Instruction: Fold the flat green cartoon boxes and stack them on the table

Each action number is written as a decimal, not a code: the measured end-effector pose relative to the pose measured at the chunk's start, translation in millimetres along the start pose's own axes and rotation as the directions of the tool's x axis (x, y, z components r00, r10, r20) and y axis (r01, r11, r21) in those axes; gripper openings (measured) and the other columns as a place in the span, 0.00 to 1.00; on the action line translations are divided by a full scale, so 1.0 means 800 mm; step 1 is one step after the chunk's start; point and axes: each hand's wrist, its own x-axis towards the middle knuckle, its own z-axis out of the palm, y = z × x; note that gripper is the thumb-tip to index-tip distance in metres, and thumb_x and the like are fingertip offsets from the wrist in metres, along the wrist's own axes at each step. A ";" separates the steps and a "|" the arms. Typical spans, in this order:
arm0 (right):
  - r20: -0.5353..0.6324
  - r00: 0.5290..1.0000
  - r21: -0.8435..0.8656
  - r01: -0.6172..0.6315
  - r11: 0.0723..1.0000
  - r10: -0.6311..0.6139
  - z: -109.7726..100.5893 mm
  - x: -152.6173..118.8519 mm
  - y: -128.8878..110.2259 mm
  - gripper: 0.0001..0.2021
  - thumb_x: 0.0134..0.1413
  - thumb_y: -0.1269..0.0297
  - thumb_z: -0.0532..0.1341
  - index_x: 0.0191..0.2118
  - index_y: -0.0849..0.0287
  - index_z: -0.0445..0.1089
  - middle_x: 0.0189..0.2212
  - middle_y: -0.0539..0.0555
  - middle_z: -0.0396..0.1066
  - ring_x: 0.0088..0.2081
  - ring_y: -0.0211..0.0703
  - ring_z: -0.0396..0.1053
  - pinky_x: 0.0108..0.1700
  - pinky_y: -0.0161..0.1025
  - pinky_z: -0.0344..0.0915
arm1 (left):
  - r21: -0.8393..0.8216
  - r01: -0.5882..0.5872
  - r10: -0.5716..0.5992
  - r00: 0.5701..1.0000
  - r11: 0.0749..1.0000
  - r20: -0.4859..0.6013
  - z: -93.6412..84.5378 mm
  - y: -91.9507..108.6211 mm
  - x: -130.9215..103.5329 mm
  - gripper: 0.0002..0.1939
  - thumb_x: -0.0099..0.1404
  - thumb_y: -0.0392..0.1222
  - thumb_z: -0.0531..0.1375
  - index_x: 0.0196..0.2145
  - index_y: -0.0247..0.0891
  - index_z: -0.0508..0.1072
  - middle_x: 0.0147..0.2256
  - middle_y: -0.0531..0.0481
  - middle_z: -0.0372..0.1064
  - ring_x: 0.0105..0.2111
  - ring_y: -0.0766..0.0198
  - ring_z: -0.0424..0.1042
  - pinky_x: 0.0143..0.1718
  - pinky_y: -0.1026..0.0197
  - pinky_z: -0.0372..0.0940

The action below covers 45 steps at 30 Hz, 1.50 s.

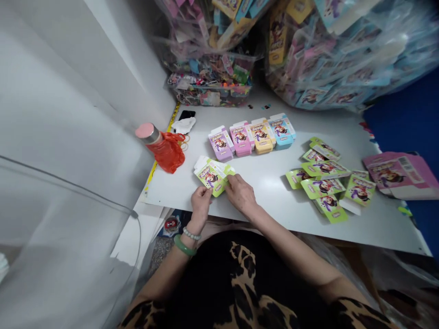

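A green printed box (210, 176) with white flaps lies at a slant near the table's front edge. My left hand (201, 201) has its fingers pinched together at the box's lower left edge. At the box's right side my right hand (240, 192) grips the edge with thumb and fingers. Just behind stands a row of boxes: purple (221, 145), pink (241, 139), yellow (262, 136) and blue (281, 131). Several flattened green boxes (324, 186) are heaped to the right of my right hand.
A red bag around a pink-lidded bottle (168, 153) stands at the left. Behind it lie a white tissue (184, 125) and a black phone (187, 114). Large clear bags of boxes (329, 68) fill the back. A pink carton (401, 176) sits at the right edge.
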 end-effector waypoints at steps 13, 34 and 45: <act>0.110 0.994 0.802 -0.070 0.593 -0.030 -0.029 -0.042 0.021 0.13 0.51 0.55 0.62 0.40 0.56 0.70 0.34 0.52 0.74 0.36 0.45 0.71 0.40 0.43 0.69 | -0.484 0.292 0.099 0.769 0.825 0.632 -0.021 0.012 -0.045 0.20 0.56 0.52 0.70 0.40 0.36 0.74 0.40 0.47 0.75 0.43 0.58 0.72 0.48 0.57 0.64; 0.127 0.991 0.914 -0.100 0.393 -0.042 -0.030 -0.084 0.032 0.19 0.48 0.60 0.68 0.48 0.51 0.68 0.53 0.56 0.72 0.51 0.50 0.72 0.54 0.51 0.67 | -0.356 0.305 -0.087 0.853 0.883 0.514 0.019 0.015 -0.068 0.29 0.46 0.56 0.74 0.39 0.33 0.77 0.35 0.44 0.78 0.35 0.56 0.76 0.39 0.56 0.69; 0.065 0.978 0.884 -0.149 0.444 0.199 -0.019 -0.085 0.043 0.27 0.44 0.60 0.68 0.53 0.54 0.65 0.28 0.47 0.75 0.34 0.44 0.72 0.42 0.43 0.67 | -0.466 0.059 0.131 0.922 0.883 0.364 0.022 0.006 -0.069 0.30 0.54 0.45 0.71 0.54 0.42 0.69 0.36 0.51 0.75 0.35 0.61 0.75 0.40 0.59 0.69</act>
